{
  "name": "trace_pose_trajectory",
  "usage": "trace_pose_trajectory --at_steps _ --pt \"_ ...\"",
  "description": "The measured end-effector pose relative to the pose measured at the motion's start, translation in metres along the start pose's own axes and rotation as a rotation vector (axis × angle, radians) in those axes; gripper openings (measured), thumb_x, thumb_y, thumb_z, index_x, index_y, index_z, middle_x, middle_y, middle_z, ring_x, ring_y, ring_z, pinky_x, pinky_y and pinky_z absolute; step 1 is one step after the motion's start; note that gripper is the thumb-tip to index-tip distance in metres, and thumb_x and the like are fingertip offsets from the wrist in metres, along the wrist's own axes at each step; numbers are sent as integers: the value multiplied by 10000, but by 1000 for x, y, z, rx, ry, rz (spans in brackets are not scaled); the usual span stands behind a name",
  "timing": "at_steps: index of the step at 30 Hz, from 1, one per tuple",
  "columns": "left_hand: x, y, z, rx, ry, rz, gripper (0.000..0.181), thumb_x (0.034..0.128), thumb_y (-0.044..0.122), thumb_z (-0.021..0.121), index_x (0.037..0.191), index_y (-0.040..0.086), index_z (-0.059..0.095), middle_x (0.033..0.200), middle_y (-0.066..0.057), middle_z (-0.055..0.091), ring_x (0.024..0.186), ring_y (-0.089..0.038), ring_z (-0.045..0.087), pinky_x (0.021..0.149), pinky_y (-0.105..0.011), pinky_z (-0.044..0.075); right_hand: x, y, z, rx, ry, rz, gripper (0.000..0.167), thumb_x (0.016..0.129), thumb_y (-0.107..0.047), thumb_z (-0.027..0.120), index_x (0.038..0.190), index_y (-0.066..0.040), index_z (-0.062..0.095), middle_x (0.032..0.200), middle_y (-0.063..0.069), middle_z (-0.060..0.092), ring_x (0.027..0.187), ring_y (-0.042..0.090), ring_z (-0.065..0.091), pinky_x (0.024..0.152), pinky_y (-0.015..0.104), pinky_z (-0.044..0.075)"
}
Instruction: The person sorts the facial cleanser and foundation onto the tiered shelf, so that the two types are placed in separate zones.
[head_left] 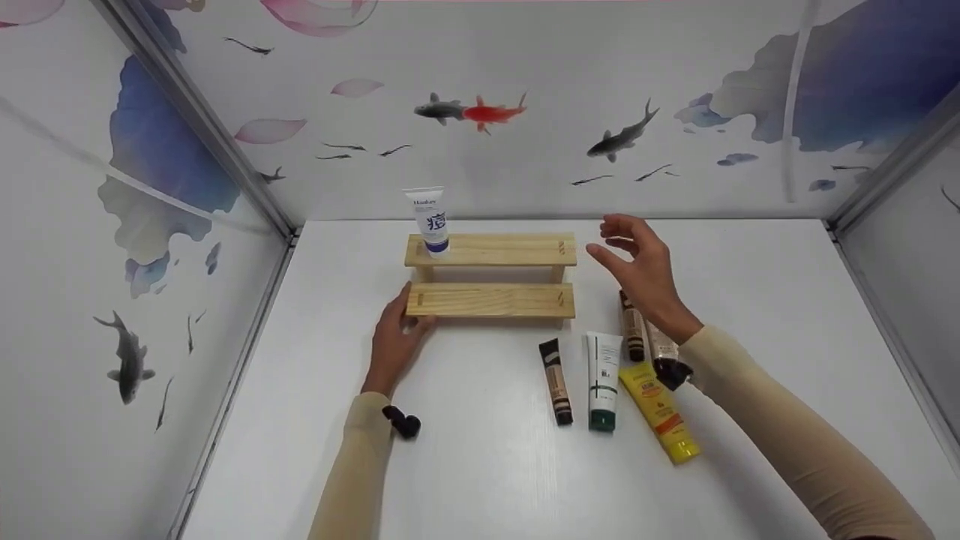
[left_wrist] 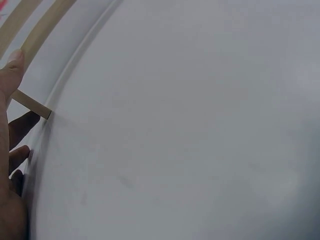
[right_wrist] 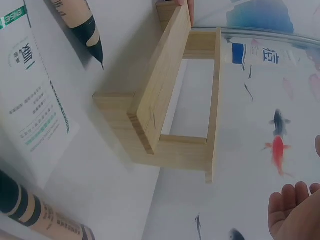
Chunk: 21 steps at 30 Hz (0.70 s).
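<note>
A two-step wooden rack (head_left: 491, 300) stands on the white table. My left hand (head_left: 391, 345) grips the left end of its lower step, thumb at the front edge and fingers round the side by the leg (left_wrist: 32, 104). On the upper step, toward the left, a white tube with a blue cap (head_left: 427, 221) stands upright on its cap. My right hand (head_left: 641, 274) is raised just right of the upper step, fingers bent loosely and thumb apart, holding nothing. Its palm and fingertips appear at the lower right of the right wrist view.
Right of centre lie a slim black-and-beige tube (head_left: 556, 382), a white tube with a green cap (head_left: 603, 382) and a yellow tube (head_left: 660, 412). Another black-and-beige tube (head_left: 633, 330) and a partly hidden tube (head_left: 664, 346) lie by my right wrist. Printed walls (head_left: 510, 180) border the table.
</note>
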<state>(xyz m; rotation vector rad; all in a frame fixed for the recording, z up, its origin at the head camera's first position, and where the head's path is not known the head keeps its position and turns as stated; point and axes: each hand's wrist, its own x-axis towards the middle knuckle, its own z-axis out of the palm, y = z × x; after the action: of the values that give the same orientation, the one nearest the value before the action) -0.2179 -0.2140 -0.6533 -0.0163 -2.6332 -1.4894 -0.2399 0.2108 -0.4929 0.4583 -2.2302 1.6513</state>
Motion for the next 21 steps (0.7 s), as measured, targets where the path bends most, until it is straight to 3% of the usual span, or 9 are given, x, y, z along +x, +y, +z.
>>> trace_pose_trajectory --at_steps 14,21 --pt "0 -1 0 -6 9 24 942 1000 654 719 1753 248 325 1724 -85 438 1585 -290 426 1314 -460 349 -15 15 -38 -97 21 74 475 1026 -65 800 1463 -4 624 1356 112 659 1259 280 643 1152 441 537" --pt "0 -3 0 -15 4 15 967 983 698 709 1754 263 321 1733 -67 429 1589 -280 423 1321 -457 338 -26 22 -57 -132 18 106 428 1049 -44 760 1445 46 624 1369 156 654 1228 245 649 1134 314 538"
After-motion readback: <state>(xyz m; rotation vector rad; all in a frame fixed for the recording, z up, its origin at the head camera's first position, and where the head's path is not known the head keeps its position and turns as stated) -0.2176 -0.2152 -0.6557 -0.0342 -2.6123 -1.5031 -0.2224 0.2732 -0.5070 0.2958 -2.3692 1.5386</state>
